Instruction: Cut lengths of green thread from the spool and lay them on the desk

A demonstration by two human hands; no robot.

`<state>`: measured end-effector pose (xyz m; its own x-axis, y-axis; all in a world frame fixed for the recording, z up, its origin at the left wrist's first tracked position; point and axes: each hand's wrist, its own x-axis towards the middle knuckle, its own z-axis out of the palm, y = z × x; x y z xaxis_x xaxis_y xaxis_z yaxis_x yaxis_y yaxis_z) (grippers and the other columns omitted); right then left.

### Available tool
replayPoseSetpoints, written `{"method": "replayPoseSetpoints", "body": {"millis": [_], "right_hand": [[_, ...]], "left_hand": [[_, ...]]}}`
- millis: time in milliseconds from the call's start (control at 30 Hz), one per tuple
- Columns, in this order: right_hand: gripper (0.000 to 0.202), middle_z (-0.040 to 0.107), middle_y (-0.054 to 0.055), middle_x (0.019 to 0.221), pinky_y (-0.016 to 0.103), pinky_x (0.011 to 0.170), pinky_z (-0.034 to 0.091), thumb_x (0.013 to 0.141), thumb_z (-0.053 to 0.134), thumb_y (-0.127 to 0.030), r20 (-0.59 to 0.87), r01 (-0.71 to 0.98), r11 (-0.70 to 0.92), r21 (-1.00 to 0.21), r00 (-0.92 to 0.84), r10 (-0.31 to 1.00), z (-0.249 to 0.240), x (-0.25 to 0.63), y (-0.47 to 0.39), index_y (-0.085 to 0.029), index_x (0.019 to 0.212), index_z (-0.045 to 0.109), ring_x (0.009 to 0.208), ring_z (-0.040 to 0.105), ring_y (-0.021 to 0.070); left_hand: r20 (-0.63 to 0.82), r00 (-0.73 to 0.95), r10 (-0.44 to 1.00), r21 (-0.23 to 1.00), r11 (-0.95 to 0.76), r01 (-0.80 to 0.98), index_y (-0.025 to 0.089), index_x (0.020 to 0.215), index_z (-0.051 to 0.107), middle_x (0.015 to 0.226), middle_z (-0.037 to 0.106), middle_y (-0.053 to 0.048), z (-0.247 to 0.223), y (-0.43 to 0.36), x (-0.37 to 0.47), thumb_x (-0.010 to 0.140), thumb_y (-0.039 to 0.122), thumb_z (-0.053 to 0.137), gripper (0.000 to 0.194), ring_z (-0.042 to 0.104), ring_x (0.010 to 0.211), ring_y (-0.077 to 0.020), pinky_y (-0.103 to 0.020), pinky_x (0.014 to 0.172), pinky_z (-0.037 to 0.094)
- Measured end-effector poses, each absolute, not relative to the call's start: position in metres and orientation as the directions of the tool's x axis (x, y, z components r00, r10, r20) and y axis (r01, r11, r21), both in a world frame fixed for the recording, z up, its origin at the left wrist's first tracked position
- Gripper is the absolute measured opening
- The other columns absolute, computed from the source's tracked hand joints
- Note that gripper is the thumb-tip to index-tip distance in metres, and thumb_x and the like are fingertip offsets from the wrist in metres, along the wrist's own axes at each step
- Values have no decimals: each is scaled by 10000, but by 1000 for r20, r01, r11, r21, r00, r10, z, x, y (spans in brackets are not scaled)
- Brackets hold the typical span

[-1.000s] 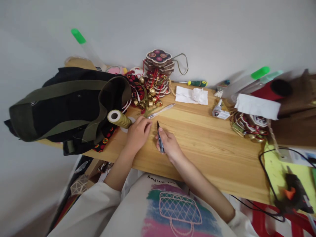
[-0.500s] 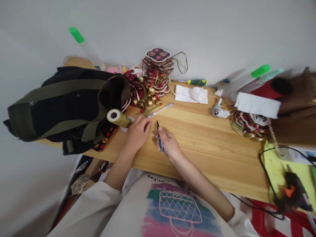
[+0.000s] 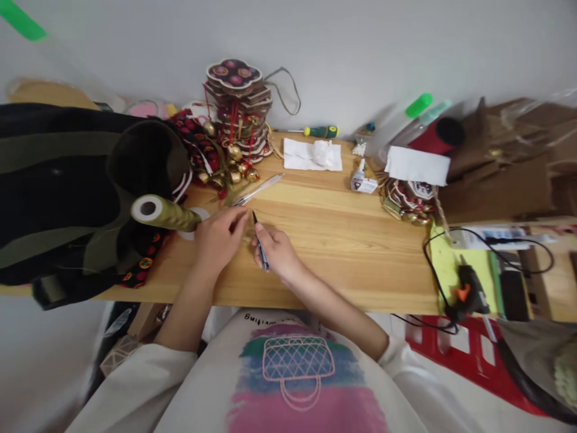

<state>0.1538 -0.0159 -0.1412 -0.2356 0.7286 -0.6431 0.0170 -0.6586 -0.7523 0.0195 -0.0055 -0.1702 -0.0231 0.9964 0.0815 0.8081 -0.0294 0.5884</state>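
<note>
My left hand (image 3: 220, 237) is over the table's front left part, fingertips pinched together; what they hold, if anything, is too small to make out. Beside it, my right hand (image 3: 277, 252) grips a small knife-like tool (image 3: 261, 249) with a dark pointed tip and a blue-grey handle. The tip points away from me, close to my left fingertips but apart from them. A roll of olive ribbon (image 3: 169, 213) lies just left of my left hand. Beyond my fingers rests a clear pen (image 3: 258, 189).
A dark bag (image 3: 58, 186) covers the left side. Behind stand stacked ornaments (image 3: 237, 78) with gold bells (image 3: 234, 153). A screwdriver (image 3: 321, 131), white tissue (image 3: 295, 155) and glue bottle (image 3: 363, 180) lie along the back. At right are a glue gun (image 3: 469, 288) with a black cord and brown bags (image 3: 500, 180).
The camera view has swung to the right, so everything sits further left and more of the right side shows. Both hands keep nearly the same pose near the pen and ribbon roll.
</note>
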Motion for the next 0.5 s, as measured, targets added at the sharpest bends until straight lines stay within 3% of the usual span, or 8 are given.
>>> {"method": "replayPoseSetpoints", "body": {"millis": [300,500], "right_hand": [[405,415,-95,310,165,299,251,1006,351,-315,-588,25,-604,-796,-266,764,-149,158,-23,-202,628,442,241,328,58],[414,442,-82,336,169,323,285,981,352,-406,-566,20,-586,-810,-283,774,-149,162,-25,-202,638,460,260,345,59]], "left_hand": [[48,-61,997,595,21,804,217,927,735,706,705,-5,-167,-5,26,858,330,534,241,606,619,-143,-249,610,386],[55,-34,998,608,-6,794,201,906,723,685,689,-5,-166,-6,26,871,321,518,240,551,566,-123,-244,590,353]]}}
